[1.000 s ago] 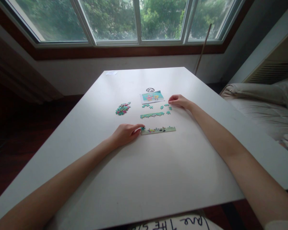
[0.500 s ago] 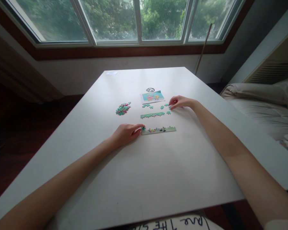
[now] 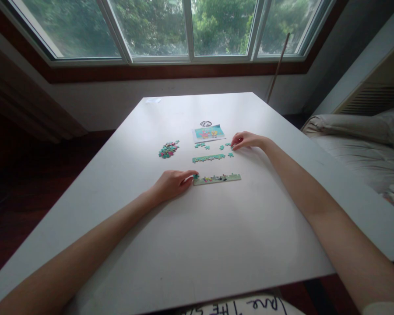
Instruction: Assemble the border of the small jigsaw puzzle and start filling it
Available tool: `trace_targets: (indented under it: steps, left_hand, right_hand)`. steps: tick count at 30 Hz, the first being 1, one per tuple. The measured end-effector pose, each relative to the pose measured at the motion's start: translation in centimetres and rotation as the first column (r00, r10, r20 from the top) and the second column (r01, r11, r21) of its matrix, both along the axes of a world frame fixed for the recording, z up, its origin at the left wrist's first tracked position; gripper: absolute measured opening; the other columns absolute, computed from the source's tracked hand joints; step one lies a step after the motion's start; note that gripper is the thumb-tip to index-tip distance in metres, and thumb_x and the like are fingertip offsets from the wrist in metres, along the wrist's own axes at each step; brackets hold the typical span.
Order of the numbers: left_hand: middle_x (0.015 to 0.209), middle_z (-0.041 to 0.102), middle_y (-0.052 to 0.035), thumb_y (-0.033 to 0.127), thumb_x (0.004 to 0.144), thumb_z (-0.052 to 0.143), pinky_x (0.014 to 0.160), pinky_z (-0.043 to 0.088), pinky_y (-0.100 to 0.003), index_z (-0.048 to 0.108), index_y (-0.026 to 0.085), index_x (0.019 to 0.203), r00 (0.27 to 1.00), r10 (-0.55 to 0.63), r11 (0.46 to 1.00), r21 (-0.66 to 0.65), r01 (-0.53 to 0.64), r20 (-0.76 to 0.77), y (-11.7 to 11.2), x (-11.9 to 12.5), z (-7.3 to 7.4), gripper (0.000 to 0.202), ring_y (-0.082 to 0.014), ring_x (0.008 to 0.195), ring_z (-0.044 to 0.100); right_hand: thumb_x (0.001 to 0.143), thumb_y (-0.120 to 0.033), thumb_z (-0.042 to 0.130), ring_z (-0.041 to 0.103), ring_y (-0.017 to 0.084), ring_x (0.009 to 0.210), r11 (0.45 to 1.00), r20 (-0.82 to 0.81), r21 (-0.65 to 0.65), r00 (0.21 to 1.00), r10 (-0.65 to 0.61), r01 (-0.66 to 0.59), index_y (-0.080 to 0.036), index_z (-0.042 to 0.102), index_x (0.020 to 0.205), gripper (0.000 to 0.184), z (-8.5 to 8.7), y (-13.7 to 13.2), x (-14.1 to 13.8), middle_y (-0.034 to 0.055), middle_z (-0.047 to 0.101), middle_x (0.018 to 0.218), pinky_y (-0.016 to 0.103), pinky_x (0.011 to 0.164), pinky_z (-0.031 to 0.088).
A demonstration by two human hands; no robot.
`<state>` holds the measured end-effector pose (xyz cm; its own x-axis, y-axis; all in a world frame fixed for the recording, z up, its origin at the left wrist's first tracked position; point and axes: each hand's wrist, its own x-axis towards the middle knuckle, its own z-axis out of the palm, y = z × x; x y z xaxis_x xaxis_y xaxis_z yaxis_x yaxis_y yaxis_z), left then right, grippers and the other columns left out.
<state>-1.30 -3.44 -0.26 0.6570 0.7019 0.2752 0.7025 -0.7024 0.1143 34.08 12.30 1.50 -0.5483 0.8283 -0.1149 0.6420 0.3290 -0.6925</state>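
Note:
My left hand (image 3: 173,183) is closed, thumb and forefinger pinching a small teal puzzle piece (image 3: 195,176) at the left end of a joined puzzle strip (image 3: 218,178). Farther off, my right hand (image 3: 244,140) has its fingertips pressed together on a green puzzle piece (image 3: 232,148), partly hidden by the fingers. Just below that hand a loose puzzle piece (image 3: 230,155) lies beside the right end of a second, green joined strip (image 3: 209,158). More loose pieces (image 3: 202,145) sit between this strip and the picture card (image 3: 209,133).
A heap of puzzle pieces (image 3: 168,149) lies on the left of the white table (image 3: 197,245). Behind the card is a round black-and-white mark (image 3: 205,124). A paper scrap (image 3: 153,100) is near the far left corner. Bedding (image 3: 351,144) stands to the right.
My right hand's fingertips have shifted very slightly at the piece they touch. My left hand stays in place at the strip's left end.

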Motion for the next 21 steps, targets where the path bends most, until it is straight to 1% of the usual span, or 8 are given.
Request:
trace_targets:
  steps: [9, 15, 21]
  left_hand:
    - [0.061, 0.064, 0.0001, 0.028, 0.089, 0.041, 0.051, 0.033, -0.018, 0.065, 0.023, 0.109, 1.0, -0.001, 1.0, 0.021, 0.001, -0.001, -0.06, 0.12, 0.18, 0.031, -0.0093, 0.049, 0.052]
    - [0.064, 0.065, 0.0003, 0.029, 0.09, 0.041, 0.052, 0.034, -0.018, 0.064, 0.024, 0.111, 1.0, -0.003, 1.0, 0.003, 0.003, 0.003, 0.09, -0.06, -0.14, 0.031, -0.0096, 0.05, 0.052]
    - [0.062, 0.064, 0.0002, 0.029, 0.09, 0.04, 0.051, 0.033, -0.018, 0.064, 0.024, 0.11, 1.0, 0.0, 1.0, 0.021, 0.0, 0.002, 0.04, 0.05, -0.03, 0.032, -0.0098, 0.049, 0.052]
  right_hand:
    - [0.056, -0.044, 0.074, 0.051, 0.014, 0.073, 1.0, 0.001, 0.004, 1.0, -0.019, 0.019, -0.015, 0.071, 0.083, 0.04, 0.27, -0.38, -0.25, 0.0037, 0.063, 0.081, 0.026, 0.063, 0.037]
    - [0.055, -0.046, 0.074, 0.051, 0.015, 0.074, 1.0, -0.002, 0.009, 1.0, -0.024, 0.024, -0.014, 0.071, 0.083, 0.042, 0.4, -0.54, -0.39, 0.0037, 0.062, 0.081, 0.026, 0.065, 0.037]
    - [0.053, -0.047, 0.074, 0.052, 0.015, 0.074, 0.999, -0.022, -0.01, 0.998, -0.051, 0.051, -0.014, 0.07, 0.084, 0.045, 0.39, -0.69, -0.42, 0.0035, 0.063, 0.08, 0.026, 0.065, 0.038]
